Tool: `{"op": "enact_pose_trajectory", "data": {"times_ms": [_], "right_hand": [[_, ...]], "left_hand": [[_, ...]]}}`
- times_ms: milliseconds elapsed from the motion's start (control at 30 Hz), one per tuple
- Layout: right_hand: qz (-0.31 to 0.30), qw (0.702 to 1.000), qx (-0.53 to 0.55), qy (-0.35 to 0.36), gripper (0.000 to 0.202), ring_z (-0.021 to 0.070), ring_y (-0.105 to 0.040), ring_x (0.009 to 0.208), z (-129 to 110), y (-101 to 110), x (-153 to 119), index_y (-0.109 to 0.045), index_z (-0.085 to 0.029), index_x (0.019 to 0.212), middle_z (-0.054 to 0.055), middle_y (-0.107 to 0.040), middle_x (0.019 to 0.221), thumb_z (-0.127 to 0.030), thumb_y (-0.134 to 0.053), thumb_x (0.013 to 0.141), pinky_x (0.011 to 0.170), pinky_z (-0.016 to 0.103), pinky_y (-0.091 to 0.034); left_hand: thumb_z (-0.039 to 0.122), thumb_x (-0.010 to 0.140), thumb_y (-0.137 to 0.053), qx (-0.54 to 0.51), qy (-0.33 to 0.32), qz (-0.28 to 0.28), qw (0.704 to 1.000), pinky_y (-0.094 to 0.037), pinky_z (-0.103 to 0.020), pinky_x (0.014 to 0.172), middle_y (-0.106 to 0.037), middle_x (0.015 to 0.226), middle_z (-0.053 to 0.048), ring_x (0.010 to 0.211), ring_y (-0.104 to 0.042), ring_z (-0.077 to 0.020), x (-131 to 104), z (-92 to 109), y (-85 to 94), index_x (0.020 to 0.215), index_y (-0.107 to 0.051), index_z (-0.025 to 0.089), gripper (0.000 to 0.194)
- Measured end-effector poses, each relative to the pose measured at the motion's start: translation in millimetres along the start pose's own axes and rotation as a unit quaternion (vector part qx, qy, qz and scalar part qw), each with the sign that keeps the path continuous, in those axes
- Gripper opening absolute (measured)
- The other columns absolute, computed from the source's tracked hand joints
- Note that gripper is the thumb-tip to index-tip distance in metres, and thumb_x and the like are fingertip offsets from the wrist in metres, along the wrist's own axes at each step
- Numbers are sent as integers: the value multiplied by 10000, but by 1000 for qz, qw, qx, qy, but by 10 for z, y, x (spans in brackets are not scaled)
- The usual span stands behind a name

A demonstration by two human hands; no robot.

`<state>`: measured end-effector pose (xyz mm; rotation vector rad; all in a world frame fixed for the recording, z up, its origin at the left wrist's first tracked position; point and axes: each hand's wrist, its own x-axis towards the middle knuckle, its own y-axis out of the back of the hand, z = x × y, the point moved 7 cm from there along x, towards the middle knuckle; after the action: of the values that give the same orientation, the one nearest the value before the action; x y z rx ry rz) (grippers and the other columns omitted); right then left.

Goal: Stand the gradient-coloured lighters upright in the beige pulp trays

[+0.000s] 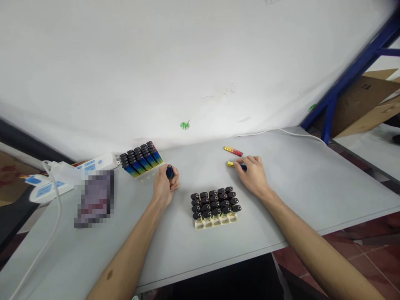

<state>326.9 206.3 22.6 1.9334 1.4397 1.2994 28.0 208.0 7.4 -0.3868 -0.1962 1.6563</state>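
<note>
Trouble could come if the left hand [165,186], closed tight around a small dark blue stick [169,171], bumps the cream tray of black-capped sticks [215,207] while the right hand [253,177] pinches a yellow-and-blue stick [235,165] on the grey desk [312,183]

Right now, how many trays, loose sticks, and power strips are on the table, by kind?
Trays: 2, the near tray and the far tray.
Loose sticks: 3, the red stick, one under the right hand, one in the left hand.
Power strips: 2.
Total: 7
</note>
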Motion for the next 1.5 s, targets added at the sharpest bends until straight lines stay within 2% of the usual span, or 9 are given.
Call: {"op": "enact_pose_trajectory", "data": {"times_ms": [233, 500, 767, 900, 1000, 1100, 1267, 1400, 1500], "right_hand": [[4, 1000, -5, -2, 231, 292, -485, 1006, 12, 6, 16, -701, -214, 909, 82, -704, 969, -350, -518, 943, 924, 439, -428], [11, 1000, -13, 3, 236, 299, -476, 987, 50, -43, 21, -704, -205, 931, 94, -690, 973, -361, -526, 929, 915, 440, -437], [21, 995, -25, -99, 430, 313, -513, 1045, 372, -30, 183, -594, -134, 1243, 146, -630, 1094, -402, -506, 919, 960, 453, -400], [-23, 991, -25, -132, 453, 313, -521, 1083, 538, -64, 353, -643, -161, 1216, 151, -634, 1053, -465, -464, 932, 980, 453, -377], [-64, 991, -34, -112, 432, 301, -539, 1054, 576, -131, 440, -687, -227, 1166, 126, -632, 989, -516, -497, 908, 969, 457, -376], [-66, 991, -26, -116, 368, 276, -567, 991, 626, -160, 464, -714, -252, 1106, 102, -631, 955, -493, -552, 879, 927, 433, -401], [-38, 990, 24, -130, 310, 238, -591, 897, 681, -109, 396, -707, -193, 1006, 90, -654, 968, -428, -631, 818, 823, 380, -448], [-9, 982, 107, -156, 287, 208, -605, 804, 702, -8, 292, -660, -183, 985, 60, -674, 884, -396, -652, 792, 735, 340, -470], [8, 979, 134, -156, 263, 204, -613, 807, 693, 42, 259, -642, -190, 969, 51, -682, 868, -382, -651, 790, 732, 333, -477]], "left_hand": [[542, 849, -499, -10, 0, 1, 1000, -199, -190, 367, -327, 413, 68, 329, -264, -51, -22, 18, -41, 588, -471, 195, 435], [434, 847, -497, 25, -28, 9, 999, -193, -189, 364, -328, 432, 94, 328, -246, -66, -29, 62, 11, 715, -459, 231, 245], [573, 912, -437, 101, -117, -6, 988, -288, -196, 389, -424, 548, 84, 400, -323, -84, -87, 224, -69, 945, -513, 256, 327], [398, 887, -583, 179, -181, 6, 967, -481, -251, 630, -548, 714, 72, 634, -536, -118, -366, 436, -62, 1069, -434, 284, 262], [337, 942, -511, 275, -231, 15, 933, -477, -309, 811, -638, 916, 9, 903, -594, -149, -790, 562, -30, 1072, -448, 270, 159], [307, 935, -542, 362, -258, 20, 895, -440, -358, 952, -589, 1111, -38, 1096, -555, -188, -1281, 593, 4, 1086, -556, 264, 158], [288, 919, -596, 445, -230, 7, 866, -496, -310, 830, -559, 1071, -19, 984, -591, -173, -1770, 405, -25, 1065, -640, 314, 155], [309, 912, -614, 462, -218, 21, 859, -508, -260, 644, -599, 1021, -17, 883, -626, -164, -1800, 196, -99, 1054, -657, 314, 149], [312, 914, -616, 454, -221, 38, 862, -534, -272, 710, -623, 1041, -11, 876, -640, -154, -1750, 57, -111, 1079, -643, 308, 167]]}}
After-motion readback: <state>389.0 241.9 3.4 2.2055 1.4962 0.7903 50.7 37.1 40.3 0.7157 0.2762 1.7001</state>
